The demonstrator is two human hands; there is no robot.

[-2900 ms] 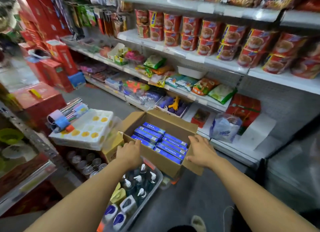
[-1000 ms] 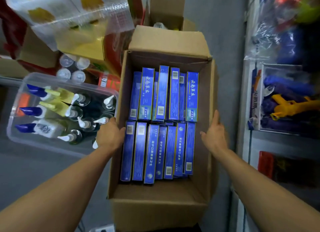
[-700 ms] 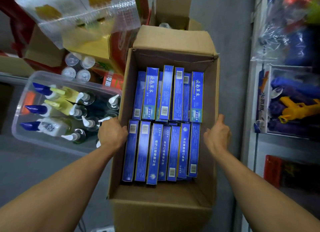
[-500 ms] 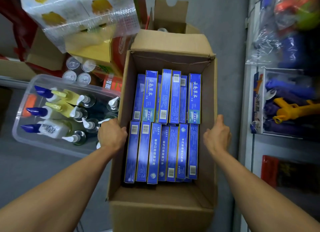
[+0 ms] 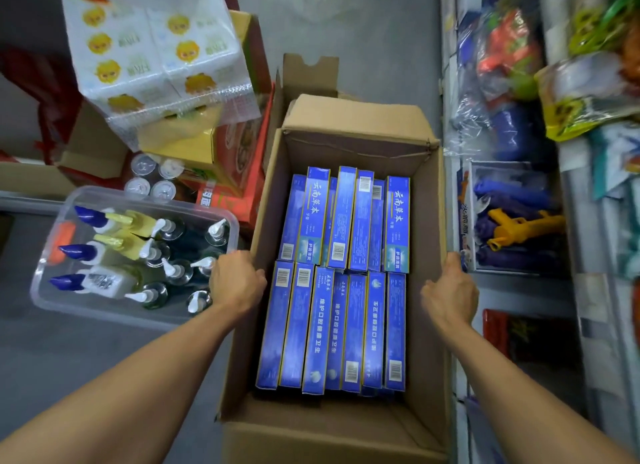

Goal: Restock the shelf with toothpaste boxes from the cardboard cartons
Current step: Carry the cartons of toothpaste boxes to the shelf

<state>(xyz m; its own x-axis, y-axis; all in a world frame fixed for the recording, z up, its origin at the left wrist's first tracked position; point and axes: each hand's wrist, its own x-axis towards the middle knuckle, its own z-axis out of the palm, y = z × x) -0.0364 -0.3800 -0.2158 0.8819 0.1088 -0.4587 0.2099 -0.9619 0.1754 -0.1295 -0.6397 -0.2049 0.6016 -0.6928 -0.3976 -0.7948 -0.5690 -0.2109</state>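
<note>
An open cardboard carton (image 5: 349, 429) sits below me, its flaps folded out. Inside stand several blue toothpaste boxes (image 5: 332, 328) in two rows, packed on edge. My left hand (image 5: 237, 283) grips the carton's left wall, fingers curled over the rim. My right hand (image 5: 450, 297) grips the right wall the same way, thumb pointing up along the edge. The store shelf (image 5: 519, 290) runs along the right side, close to the carton.
A clear plastic bin (image 5: 48, 290) of pump and squeeze bottles lies left of the carton. A wrapped tissue pack (image 5: 152, 48) rests on yellow and red boxes (image 5: 228, 173) at upper left. Toy packs (image 5: 512, 221) fill the shelf tray on the right. Grey floor shows beyond.
The carton was lifted off the bottle bin and now sits lower between the bin and the shelf. Both hands keep hold of its side walls, and my view looks straight down.
</note>
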